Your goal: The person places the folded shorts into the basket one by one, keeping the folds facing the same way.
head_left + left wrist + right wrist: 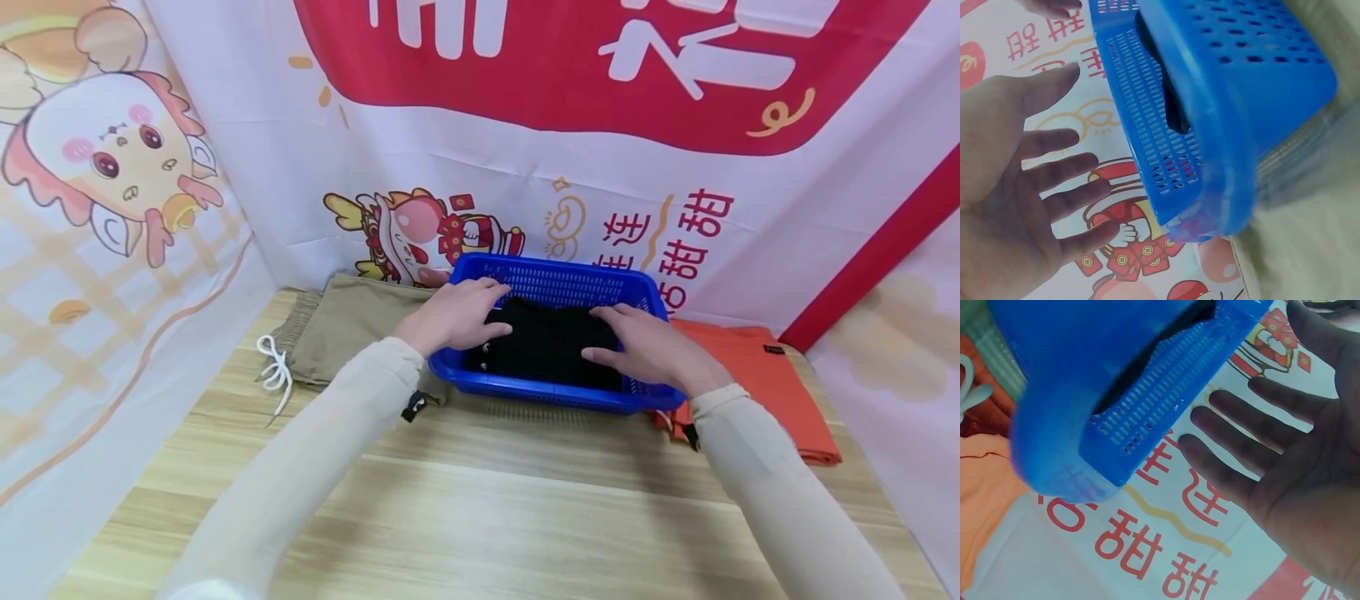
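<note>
My left hand [461, 317] and right hand [651, 346], fingers spread and gripping nothing, hover over the black cloth [551, 350] in the blue basket [540, 392]; it looks light, soft and floppy, best pinched by both side edges.

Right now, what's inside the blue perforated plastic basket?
A black folded-looking fabric item with small white details at its left edge; the blue perforated plastic basket's back wall shows behind it. Anything underneath the fabric is covered and can't be seen.

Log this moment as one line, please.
left hand: empty, over blue basket; right hand: empty, over basket; black cloth: in basket; beside basket: khaki garment, orange garment
</note>
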The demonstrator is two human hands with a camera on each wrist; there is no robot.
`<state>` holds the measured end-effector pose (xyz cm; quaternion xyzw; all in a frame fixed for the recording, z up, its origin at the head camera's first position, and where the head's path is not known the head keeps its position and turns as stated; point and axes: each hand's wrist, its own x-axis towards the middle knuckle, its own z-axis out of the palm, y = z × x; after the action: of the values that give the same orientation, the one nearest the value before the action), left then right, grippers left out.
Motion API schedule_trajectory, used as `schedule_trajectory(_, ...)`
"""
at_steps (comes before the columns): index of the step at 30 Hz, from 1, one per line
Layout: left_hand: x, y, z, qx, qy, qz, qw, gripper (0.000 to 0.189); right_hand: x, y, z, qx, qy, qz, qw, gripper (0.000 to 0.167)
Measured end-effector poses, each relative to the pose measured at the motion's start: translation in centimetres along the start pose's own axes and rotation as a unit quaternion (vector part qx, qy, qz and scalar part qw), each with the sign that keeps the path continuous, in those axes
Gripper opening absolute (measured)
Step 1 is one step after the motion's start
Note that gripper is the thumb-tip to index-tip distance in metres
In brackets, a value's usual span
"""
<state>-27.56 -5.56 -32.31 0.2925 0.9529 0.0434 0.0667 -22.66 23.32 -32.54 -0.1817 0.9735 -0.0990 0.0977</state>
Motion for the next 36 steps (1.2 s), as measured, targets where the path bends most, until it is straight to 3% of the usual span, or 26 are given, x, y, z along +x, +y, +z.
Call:
schedule_trajectory(9,-3.1,0.1,1.0,0.013,0.118,0.01,0.9929,0.061,-2.7,-0.6,0.8,0.003,0.069,-0.008,0.9976,0.073)
schedule_trajectory(14,-4.6,0.0,1.3,0.0,0.162,0.004,0.9868,0.057,-3.9,-1.0,1.5,0.005,0.12,-0.033,0.9922,0.066)
schedule_trajectory(27,-8.5,-1.9,2.6,-0.086,0.219,-0.024,0.9716,0.058,-6.3,-1.8,3.2,0.023,0.182,-0.055,0.9815,0.055)
schedule_trajectory(36,-10.4,-3.6,4.1,-0.123,0.237,-0.049,0.9625,0.063,-7.6,-3.0,3.9,0.016,0.214,-0.085,0.973,0.047)
